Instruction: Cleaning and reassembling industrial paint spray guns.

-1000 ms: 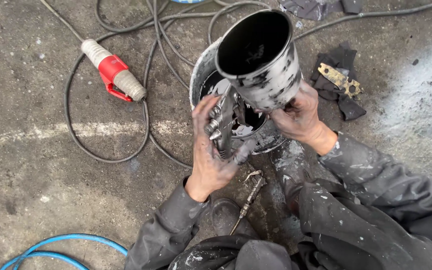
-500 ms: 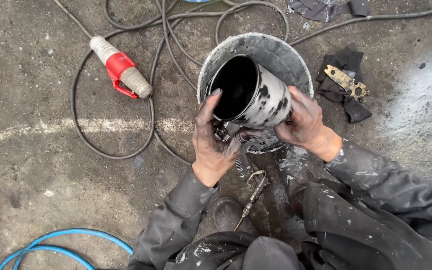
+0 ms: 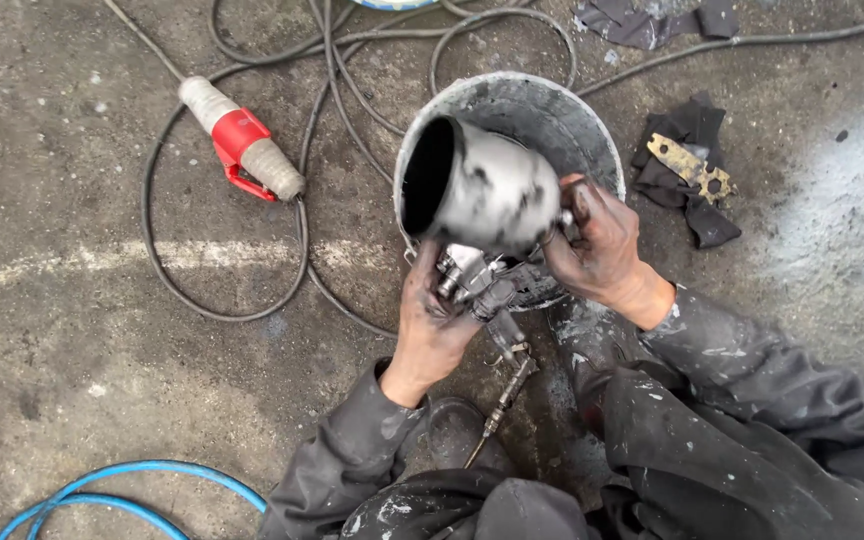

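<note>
Metal cup [image 3: 487,195] of the spray gun [image 3: 477,280] lies tilted over the grey bucket [image 3: 532,105]. The right hand [image 3: 602,245] has its grip closed on the cup's base and the left hand [image 3: 432,320] grips the gun body. For a good pour, I think the mouth should stay inside the bucket rim.

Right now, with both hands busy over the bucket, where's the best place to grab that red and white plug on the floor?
Probably the red middle of the plug, taken from above. It lies flat and slanted on the concrete, apart from the left hand and right hand, and that waist looks narrow enough to close fingers around. The cable end would flex.
</note>
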